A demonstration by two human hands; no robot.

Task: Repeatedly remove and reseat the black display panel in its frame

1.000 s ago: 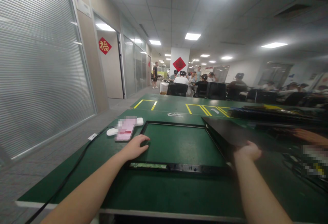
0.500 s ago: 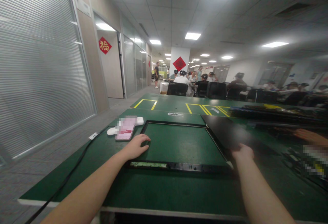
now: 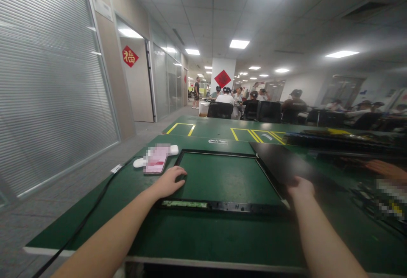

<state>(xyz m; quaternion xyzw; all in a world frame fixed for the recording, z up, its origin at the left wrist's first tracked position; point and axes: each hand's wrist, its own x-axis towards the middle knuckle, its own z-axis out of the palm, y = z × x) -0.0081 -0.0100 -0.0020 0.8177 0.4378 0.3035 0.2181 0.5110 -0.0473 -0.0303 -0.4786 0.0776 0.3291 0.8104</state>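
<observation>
A thin black rectangular frame (image 3: pixel 254 207) lies flat on the green table (image 3: pixel 222 235), with a strip of green circuit board (image 3: pixel 184 204) along its near bar. My left hand (image 3: pixel 171 181) is curled over the frame's left bar, its thumb and fingertips reaching into the opening. At the frame's right side, a flat, dark panel (image 3: pixel 280 161) is tilted, its left edge along the frame's right bar. My right hand (image 3: pixel 302 188) grips the near edge of this panel; its fingertips are partly hidden.
A phone (image 3: pixel 155 164) and white objects lie left of the frame, near a black cable (image 3: pixel 98 201). Dark panels (image 3: pixel 333 138) are stacked at the far right. Another person's hand (image 3: pixel 384 169) is at the right edge. People sit beyond the table.
Both my hands, the frame and the panel look almost unmoved. The other person's hand at the right has shifted slightly.
</observation>
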